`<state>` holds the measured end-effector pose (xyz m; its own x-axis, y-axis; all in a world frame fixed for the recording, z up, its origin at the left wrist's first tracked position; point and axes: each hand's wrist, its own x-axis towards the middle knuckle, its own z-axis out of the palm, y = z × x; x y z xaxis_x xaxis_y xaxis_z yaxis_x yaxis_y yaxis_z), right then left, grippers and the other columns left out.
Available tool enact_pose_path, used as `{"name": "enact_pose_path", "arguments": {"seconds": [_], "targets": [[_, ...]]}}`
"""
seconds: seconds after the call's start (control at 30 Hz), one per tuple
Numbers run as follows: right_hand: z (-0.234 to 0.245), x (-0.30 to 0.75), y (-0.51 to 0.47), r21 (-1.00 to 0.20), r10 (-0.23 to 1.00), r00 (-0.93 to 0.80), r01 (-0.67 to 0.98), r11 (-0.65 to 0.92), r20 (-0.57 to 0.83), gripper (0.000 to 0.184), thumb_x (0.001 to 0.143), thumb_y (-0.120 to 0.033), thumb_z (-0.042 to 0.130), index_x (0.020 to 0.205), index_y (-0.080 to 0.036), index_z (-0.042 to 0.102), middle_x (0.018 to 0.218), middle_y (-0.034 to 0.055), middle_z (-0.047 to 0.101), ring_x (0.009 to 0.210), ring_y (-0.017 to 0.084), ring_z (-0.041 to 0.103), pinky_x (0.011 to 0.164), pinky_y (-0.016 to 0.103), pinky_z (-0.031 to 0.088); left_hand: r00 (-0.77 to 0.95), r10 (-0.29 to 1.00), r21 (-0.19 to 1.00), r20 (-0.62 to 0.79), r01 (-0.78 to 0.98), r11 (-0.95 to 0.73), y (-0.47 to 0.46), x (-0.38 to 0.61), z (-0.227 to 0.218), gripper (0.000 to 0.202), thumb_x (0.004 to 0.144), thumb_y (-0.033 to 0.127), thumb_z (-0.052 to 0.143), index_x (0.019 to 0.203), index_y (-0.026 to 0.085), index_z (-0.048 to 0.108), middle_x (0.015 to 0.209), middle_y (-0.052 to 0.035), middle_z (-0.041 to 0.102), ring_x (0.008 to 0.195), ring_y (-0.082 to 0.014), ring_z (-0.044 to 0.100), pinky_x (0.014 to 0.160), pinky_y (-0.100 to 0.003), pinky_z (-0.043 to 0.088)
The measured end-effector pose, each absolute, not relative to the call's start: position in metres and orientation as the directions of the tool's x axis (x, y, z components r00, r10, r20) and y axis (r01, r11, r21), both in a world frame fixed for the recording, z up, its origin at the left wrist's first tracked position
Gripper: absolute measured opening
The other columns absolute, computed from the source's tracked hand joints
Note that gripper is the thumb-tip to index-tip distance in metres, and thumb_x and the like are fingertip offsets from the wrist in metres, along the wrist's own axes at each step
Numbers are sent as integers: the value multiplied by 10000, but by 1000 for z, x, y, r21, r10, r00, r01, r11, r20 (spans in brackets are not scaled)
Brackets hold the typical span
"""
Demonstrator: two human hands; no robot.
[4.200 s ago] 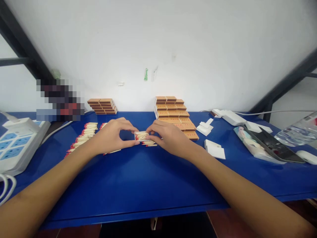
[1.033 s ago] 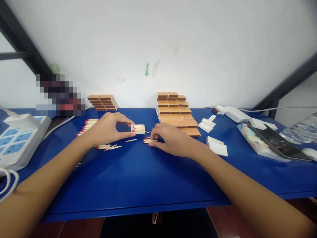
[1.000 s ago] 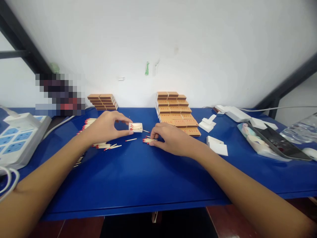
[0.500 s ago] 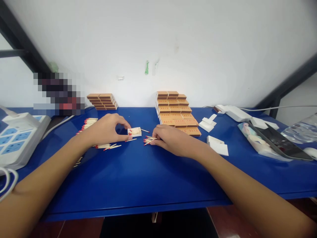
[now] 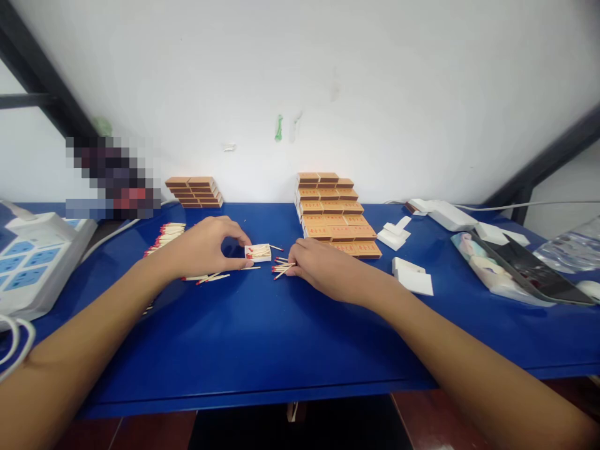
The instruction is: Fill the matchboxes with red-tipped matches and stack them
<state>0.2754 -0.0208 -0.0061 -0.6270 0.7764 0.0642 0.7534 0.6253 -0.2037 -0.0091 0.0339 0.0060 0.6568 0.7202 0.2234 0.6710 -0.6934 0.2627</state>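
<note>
Sitting between the two hands, the tray (image 5: 257, 253) carries a layer of matches, red heads showing at its left end. The left hand (image 5: 210, 249) grips that end, thumb at the near corner and fingers at the far one. Just right of the tray and slightly nearer the person, the right hand (image 5: 323, 269) pinches a bunch (image 5: 282, 269) of matches, fingertips narrow on the tail ends, heads pointing mostly left. Whether the bunch is clear of the table (image 5: 262, 350) I cannot tell. One loose match (image 5: 276, 248) lies at the tray's right end. A few strays (image 5: 213, 278) lie below the left wrist, and a long pile (image 5: 169, 234) runs partly hidden behind the left forearm. Beyond the right hand rises a stepped stack (image 5: 330, 215) of matchboxes; a smaller stack (image 5: 194, 192) stands near the wall, beyond the left hand. White cartons (image 5: 413, 277) lie farther right, then a phone (image 5: 529, 269). A power strip (image 5: 28, 265) sits at far left.
</note>
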Motion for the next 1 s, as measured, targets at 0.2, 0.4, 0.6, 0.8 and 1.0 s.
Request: {"name": "enact_pose_path", "arguments": {"seconds": [0.2,0.4,0.6,0.8,1.0], "targets": [[-3,276,-24,-205,790,-610,768,607,54,193,1121,-286,625,958,-182,641,1042,122,714,896,232,630,798,349,460,649,723,277,235,668,-690,35,-12,8,289,853,524,818,995,278,873,1001,-56,827,881,-249,733,811,-372,535],[3,282,-22,-363,799,-589,724,587,117,198,1137,-280,559,964,-203,619,1070,112,705,943,238,632,840,361,480,659,710,248,250,665,-705,30,-10,8,308,862,532,827,1027,276,874,1007,-64,823,911,-265,732,828,-386,531],[4,281,-20,-426,789,-589,677,600,175,181,1126,-242,528,963,-212,599,1085,94,682,962,225,612,859,350,471,679,691,287,247,630,-722,12,6,13,279,872,460,810,1052,257,874,1023,-59,823,916,-263,743,845,-389,552],[-3,272,-20,-306,776,-591,714,630,220,161,1114,-182,553,960,-197,598,1046,92,659,929,218,583,815,337,431,675,685,288,273,622,-728,3,13,13,283,886,468,788,1047,254,879,998,-73,790,896,-250,734,826,-380,556],[-1,272,-22,-347,779,-577,698,627,246,69,1112,-247,622,1092,-183,640,1099,83,672,938,205,598,827,331,426,665,690,326,287,609,-723,1,16,15,308,882,478,810,1072,249,889,1007,-63,802,874,-236,739,839,-372,559]]}}
